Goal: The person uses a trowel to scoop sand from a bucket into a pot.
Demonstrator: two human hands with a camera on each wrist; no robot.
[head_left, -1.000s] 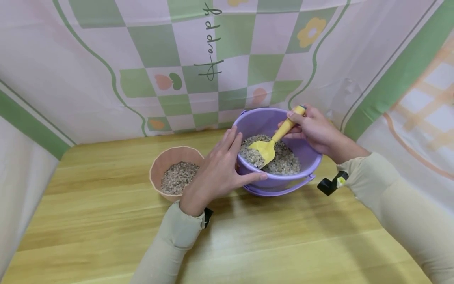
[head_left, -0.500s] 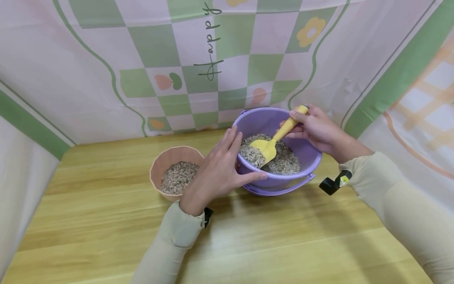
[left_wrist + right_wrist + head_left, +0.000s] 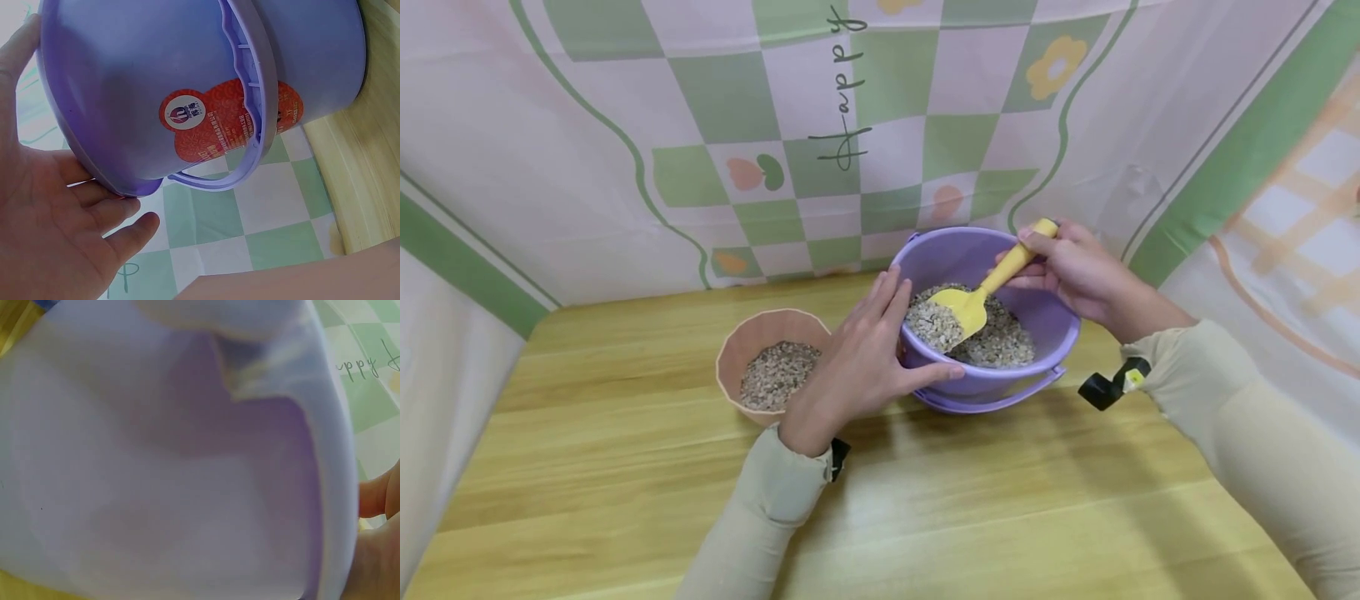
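My right hand grips the handle of a yellow toy shovel inside a purple bucket. The shovel's blade bears a heap of pale gravel, low by the bucket's left wall. More gravel lies around it. My left hand rests its fingers and thumb, spread and fairly straight, against the bucket's left and front rim. In the left wrist view, fingertips touch the outside of the rim. The right wrist view is mostly filled by the bucket's wall, with part of the right hand beyond its rim.
A peach-coloured bowl holding gravel stands to the left, partly behind my left hand and wrist. Both vessels are on a wooden table. A checked cloth hangs along its back edge. The bucket's handle hangs down at the front.
My right hand has shifted slightly right and up, and the shovel moved with it. The gravel on its blade shows as a fuller heap. My left hand stays put.
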